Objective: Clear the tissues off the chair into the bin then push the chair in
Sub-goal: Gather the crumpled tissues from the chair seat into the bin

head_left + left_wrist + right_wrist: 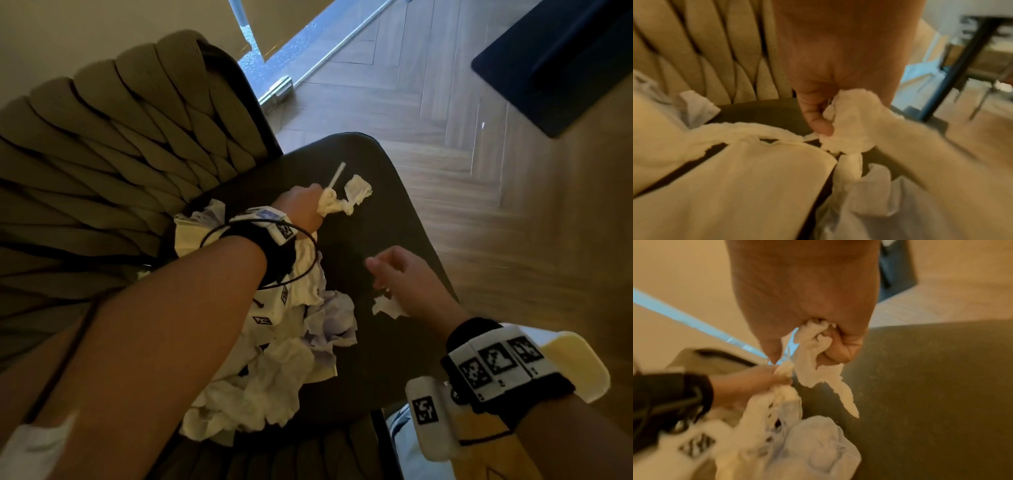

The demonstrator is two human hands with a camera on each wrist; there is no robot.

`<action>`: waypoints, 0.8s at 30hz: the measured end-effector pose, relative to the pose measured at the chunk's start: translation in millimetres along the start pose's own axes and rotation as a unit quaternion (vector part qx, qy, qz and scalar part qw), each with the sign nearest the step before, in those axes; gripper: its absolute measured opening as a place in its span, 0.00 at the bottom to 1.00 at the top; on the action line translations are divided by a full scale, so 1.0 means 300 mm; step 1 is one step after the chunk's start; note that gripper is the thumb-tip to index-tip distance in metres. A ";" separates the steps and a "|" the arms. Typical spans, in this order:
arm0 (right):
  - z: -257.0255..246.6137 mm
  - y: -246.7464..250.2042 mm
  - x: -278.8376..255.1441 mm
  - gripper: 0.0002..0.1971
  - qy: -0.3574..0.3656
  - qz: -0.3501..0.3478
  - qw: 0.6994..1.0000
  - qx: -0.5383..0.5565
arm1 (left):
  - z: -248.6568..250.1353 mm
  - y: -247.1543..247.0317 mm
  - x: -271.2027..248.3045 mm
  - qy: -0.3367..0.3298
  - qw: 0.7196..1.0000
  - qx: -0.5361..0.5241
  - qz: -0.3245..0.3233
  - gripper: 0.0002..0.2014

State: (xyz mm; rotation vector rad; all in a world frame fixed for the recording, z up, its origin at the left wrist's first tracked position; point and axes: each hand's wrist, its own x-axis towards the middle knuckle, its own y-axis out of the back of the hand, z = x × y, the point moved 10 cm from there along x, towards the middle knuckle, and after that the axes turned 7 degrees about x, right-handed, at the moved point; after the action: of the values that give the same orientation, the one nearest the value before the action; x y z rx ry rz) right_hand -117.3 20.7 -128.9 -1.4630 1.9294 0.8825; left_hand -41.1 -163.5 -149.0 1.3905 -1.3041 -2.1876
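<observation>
Both hands, left [301,209] and right [404,274], clutch crumpled tissues [339,202] over the chair [394,222].

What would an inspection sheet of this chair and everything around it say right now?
Surface: dark chair seat, woven backrest.
Job's things: tissue pile on the seat; no bin in view.
Clutter: thin white stick by the left hand's tissue.
Hands: left hand grips a tissue wad; right hand pinches a tissue scrap.
Cables: black cable looped at the left wrist.
Surroundings: wood floor, dark mat.
</observation>
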 end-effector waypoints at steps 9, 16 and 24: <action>0.042 -0.290 -0.016 0.51 0.052 -0.128 0.904 -0.406 | -0.142 0.197 -0.287 0.033 0.943 -0.298 0.143 0.16; 0.064 -0.357 -0.004 0.37 0.079 -0.119 0.904 -0.403 | -0.207 0.201 -0.447 0.048 0.884 -0.419 0.199 0.11; 0.138 -0.077 -0.132 0.21 0.054 -0.032 0.984 -0.164 | 0.030 0.299 -0.524 -0.013 0.858 -0.465 0.216 0.11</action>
State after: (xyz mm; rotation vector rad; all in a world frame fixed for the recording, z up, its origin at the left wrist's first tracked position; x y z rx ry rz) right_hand -83.5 72.3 -128.7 -1.7836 1.8659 1.1543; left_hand 11.0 -115.2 17.6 0.6016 -0.3404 -2.0255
